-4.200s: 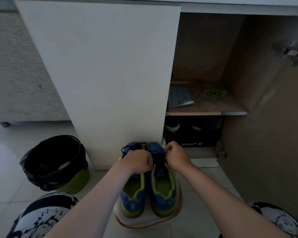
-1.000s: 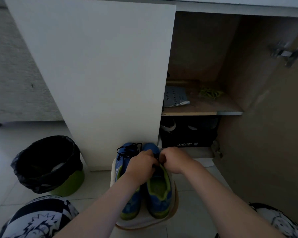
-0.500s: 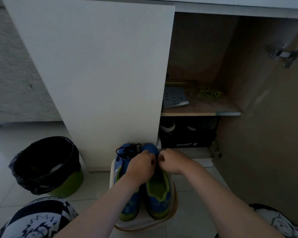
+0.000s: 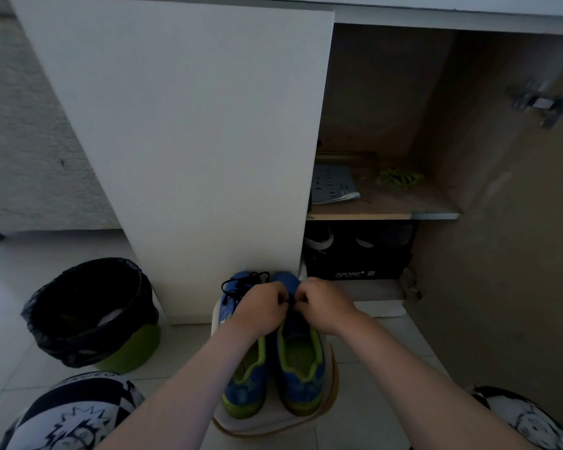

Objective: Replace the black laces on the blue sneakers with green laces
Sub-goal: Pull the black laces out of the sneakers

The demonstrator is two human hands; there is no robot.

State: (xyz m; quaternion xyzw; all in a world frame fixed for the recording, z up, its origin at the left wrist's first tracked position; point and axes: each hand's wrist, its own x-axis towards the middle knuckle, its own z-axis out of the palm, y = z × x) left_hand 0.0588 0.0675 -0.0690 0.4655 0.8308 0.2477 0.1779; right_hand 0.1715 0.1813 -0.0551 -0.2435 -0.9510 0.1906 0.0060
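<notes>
Head view: tiled floor (image 4: 10, 306), open cabinet (image 4: 381, 92), sneakers (image 4: 301, 365)

Glossy floor tiles (image 4: 30, 358), wooden shelf (image 4: 387, 203).

Home, likely hallway: shoe cabinet (image 4: 189, 141) at 12 o'clock, shoebox (image 4: 358, 264) inside at 1; sofa (image 4: 23, 141) at 10; lined bin (image 4: 91, 313) at 8; tile floor (image 4: 13, 287).

Tiled floor (image 4: 4, 345) bears bin (image 4: 88, 306), stool (image 4: 273, 423) — sneakers (image 4: 299, 384) atop.
</notes>
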